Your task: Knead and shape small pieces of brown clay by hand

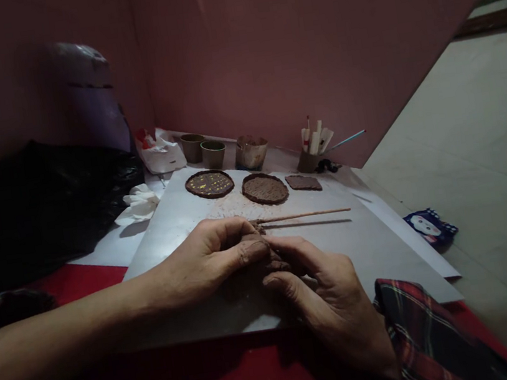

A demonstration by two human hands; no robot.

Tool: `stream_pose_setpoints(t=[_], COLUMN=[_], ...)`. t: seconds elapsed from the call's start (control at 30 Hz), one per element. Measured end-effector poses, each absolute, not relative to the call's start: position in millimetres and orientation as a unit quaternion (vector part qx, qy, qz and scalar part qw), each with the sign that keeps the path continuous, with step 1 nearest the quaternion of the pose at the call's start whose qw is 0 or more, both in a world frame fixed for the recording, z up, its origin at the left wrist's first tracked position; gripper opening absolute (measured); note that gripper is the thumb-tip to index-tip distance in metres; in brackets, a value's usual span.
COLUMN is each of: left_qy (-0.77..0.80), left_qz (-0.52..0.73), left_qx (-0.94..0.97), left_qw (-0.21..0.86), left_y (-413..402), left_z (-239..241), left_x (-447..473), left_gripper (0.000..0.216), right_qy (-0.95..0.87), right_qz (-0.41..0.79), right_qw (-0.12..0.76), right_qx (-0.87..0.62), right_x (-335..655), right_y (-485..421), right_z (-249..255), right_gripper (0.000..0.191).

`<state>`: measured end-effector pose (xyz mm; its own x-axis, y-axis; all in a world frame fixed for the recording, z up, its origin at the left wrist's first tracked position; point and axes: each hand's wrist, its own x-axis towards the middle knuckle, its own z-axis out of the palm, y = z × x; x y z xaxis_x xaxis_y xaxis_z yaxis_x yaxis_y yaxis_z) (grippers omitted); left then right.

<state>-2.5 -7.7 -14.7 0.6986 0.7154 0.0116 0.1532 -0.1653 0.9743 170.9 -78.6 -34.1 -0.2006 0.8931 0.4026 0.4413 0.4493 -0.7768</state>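
Note:
Between my two hands is a lump of brown clay (pixel 277 263), partly hidden by the fingers. My left hand (pixel 217 248) curls around its left side, with the thumb pressed on top. From the right, my right hand (pixel 326 283) grips it between thumb and fingers. Just beyond the hands, a thin wooden stick (pixel 306 214) lies on the white board (pixel 377 261), with clay crumbs at its left end. Farther back are a round clay disc with yellow specks (pixel 209 184), a plain round clay disc (pixel 265 189) and a smaller squarish clay slab (pixel 304 183).
Behind the discs stand two dark cups (pixel 214 154), a clay-smeared container (pixel 251 154) and a tool holder (pixel 308 161) with sticks and a blue brush. Crumpled white tissue (pixel 137 205) and a black plastic bag (pixel 43 207) lie left. A dark blue pouch (pixel 430 228) rests on the tiled floor.

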Motion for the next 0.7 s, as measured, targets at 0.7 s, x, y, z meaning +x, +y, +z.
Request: stream_pose_setpoints(t=[0.7], left_qy=[0.272], left_qz=[0.273], left_qx=[0.711], left_qw=[0.588], left_y=[-10.6], left_z=[-11.7], left_x=[1.2], left_gripper=[0.017], right_qy=[-0.71], right_qz=[0.213], right_qw=[0.45], right_qx=[-0.498], right_x=[171.5], right_y=[-75.0], right_z=[-39.9], right_gripper=[0.028])
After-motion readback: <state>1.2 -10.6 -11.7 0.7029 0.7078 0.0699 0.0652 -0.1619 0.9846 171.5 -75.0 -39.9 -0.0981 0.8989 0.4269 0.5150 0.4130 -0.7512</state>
